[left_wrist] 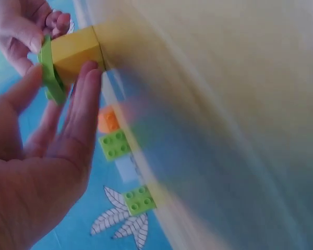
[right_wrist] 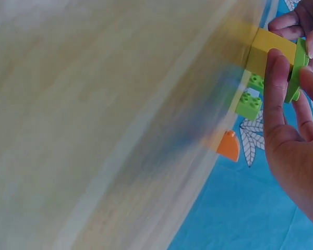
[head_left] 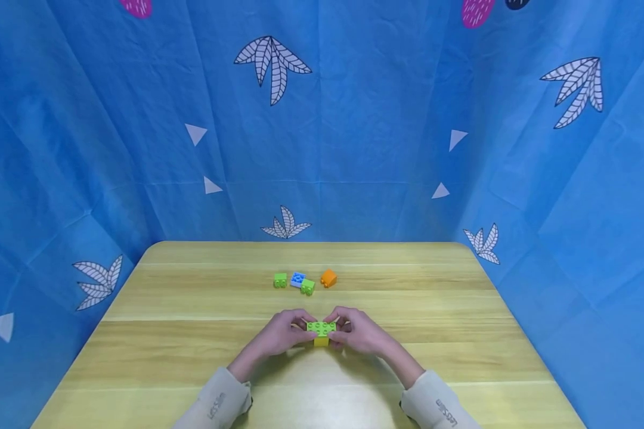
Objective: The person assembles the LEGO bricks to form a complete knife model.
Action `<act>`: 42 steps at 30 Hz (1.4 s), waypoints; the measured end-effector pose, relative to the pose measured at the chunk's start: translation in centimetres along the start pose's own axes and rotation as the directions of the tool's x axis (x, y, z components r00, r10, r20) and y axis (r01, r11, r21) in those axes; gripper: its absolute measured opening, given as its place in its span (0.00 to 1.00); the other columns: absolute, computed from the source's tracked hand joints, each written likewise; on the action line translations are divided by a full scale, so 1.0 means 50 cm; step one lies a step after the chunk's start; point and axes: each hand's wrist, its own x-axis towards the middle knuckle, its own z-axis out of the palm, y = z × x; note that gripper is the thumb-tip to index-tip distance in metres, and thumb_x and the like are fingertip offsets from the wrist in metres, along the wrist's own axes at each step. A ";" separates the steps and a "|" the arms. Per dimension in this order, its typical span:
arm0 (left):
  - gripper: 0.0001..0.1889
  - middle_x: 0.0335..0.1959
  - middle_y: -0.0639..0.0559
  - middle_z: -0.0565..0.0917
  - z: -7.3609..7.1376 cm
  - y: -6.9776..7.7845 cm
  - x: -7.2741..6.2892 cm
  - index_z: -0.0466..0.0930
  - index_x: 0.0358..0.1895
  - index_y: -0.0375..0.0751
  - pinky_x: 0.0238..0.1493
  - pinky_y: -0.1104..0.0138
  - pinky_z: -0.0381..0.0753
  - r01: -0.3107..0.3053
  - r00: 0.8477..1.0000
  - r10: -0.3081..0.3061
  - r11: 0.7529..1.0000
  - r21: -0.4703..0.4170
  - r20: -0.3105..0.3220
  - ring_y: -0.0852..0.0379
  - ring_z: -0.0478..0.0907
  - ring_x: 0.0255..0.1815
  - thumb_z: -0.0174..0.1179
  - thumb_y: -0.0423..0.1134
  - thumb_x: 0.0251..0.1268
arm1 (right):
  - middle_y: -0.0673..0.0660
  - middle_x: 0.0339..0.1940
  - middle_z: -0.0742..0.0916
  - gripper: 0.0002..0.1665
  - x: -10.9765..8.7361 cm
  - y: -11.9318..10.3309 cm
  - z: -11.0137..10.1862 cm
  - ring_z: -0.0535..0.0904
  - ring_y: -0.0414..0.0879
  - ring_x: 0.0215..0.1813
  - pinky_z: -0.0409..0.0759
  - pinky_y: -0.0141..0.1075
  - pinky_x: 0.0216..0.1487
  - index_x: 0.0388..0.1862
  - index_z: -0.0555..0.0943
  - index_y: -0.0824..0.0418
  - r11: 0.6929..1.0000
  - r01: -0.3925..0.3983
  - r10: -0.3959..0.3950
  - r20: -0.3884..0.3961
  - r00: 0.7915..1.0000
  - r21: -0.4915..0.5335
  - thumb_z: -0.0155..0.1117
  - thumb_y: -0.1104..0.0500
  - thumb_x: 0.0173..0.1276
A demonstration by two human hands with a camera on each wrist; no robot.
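A flat green toy brick [head_left: 321,328] with studs sits on top of a yellow block [head_left: 321,342] near the middle of the table. My left hand [head_left: 282,335] pinches the green brick's left end between thumb and fingers. At its right end, my right hand [head_left: 361,333] pinches it the same way. In the left wrist view the yellow block [left_wrist: 75,54] stands on the table, with a fingertip of my left hand [left_wrist: 47,151] close beside it. The right wrist view has my right hand [right_wrist: 295,109] next to the yellow block [right_wrist: 268,52].
Beyond my hands lie a green brick [head_left: 280,280], a blue brick [head_left: 297,279], another green brick [head_left: 307,287] touching it, and an orange brick [head_left: 328,277] with a curved side. A blue patterned curtain [head_left: 322,137] hangs behind the wooden table [head_left: 193,333].
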 end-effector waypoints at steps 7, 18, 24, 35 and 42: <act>0.18 0.50 0.45 0.87 -0.052 -0.012 0.021 0.83 0.59 0.39 0.46 0.59 0.89 0.002 0.997 0.000 1.000 0.026 -0.074 0.51 0.86 0.45 0.67 0.42 0.71 | 0.61 0.35 0.84 0.14 0.000 0.002 0.000 0.88 0.54 0.36 0.90 0.43 0.38 0.55 0.80 0.66 1.000 -0.003 0.003 0.001 1.000 -0.010 0.65 0.68 0.72; 0.23 0.60 0.38 0.81 -0.118 -0.042 0.077 0.78 0.67 0.40 0.51 0.54 0.88 0.086 0.911 -0.099 0.995 -0.051 -0.399 0.42 0.80 0.57 0.66 0.34 0.70 | 0.60 0.36 0.83 0.14 -0.001 0.002 -0.001 0.88 0.52 0.36 0.89 0.42 0.37 0.55 0.80 0.64 1.000 -0.016 0.016 -0.008 1.000 -0.020 0.67 0.67 0.72; 0.24 0.64 0.39 0.80 -0.117 -0.048 0.103 0.78 0.67 0.41 0.57 0.52 0.85 0.088 0.895 -0.090 0.996 -0.025 -0.438 0.41 0.80 0.60 0.67 0.31 0.69 | 0.60 0.36 0.83 0.14 -0.002 0.004 -0.001 0.88 0.52 0.36 0.89 0.42 0.37 0.55 0.80 0.64 1.000 -0.015 0.015 -0.009 1.000 -0.015 0.66 0.67 0.72; 0.24 0.64 0.40 0.81 -0.095 -0.040 0.148 0.79 0.66 0.41 0.53 0.56 0.87 0.125 0.899 -0.096 0.991 0.042 -0.426 0.45 0.82 0.52 0.68 0.29 0.66 | 0.60 0.35 0.83 0.14 -0.002 0.003 0.000 0.88 0.52 0.36 0.89 0.43 0.37 0.55 0.81 0.64 1.000 -0.013 0.013 -0.009 1.000 -0.009 0.67 0.67 0.72; 0.29 0.72 0.44 0.77 -0.087 -0.035 0.166 0.75 0.71 0.46 0.59 0.53 0.84 0.185 0.921 -0.148 0.980 0.070 -0.361 0.46 0.81 0.55 0.67 0.31 0.67 | 0.59 0.35 0.83 0.14 -0.003 0.002 0.000 0.87 0.51 0.36 0.88 0.40 0.36 0.55 0.81 0.63 1.000 -0.012 0.012 -0.010 1.000 -0.020 0.67 0.66 0.72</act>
